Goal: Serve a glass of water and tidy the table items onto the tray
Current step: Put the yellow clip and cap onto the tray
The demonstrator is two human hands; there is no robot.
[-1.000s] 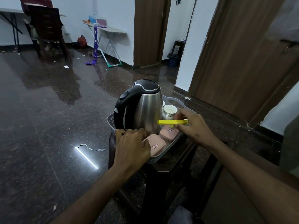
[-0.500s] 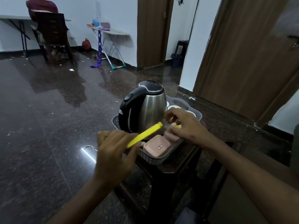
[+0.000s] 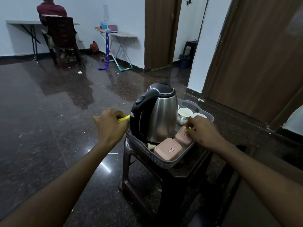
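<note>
A tray (image 3: pixel 165 161) sits on a stool (image 3: pixel 178 181). In the tray, the kettle (image 3: pixel 157 113) stands at the left. Two boxes (image 3: pixel 168 149) lie in front of it, side by side, one nearer and one (image 3: pixel 182 136) to its right and farther. Two cups (image 3: pixel 184 113) stand behind the boxes, right of the kettle. The left hand (image 3: pixel 111 125) is left of the kettle, outside the tray. The right hand (image 3: pixel 203 130) is over the farther box. Far behind, at the wall, a person (image 3: pixel 51 10) sits at a table (image 3: pixel 21 22).
</note>
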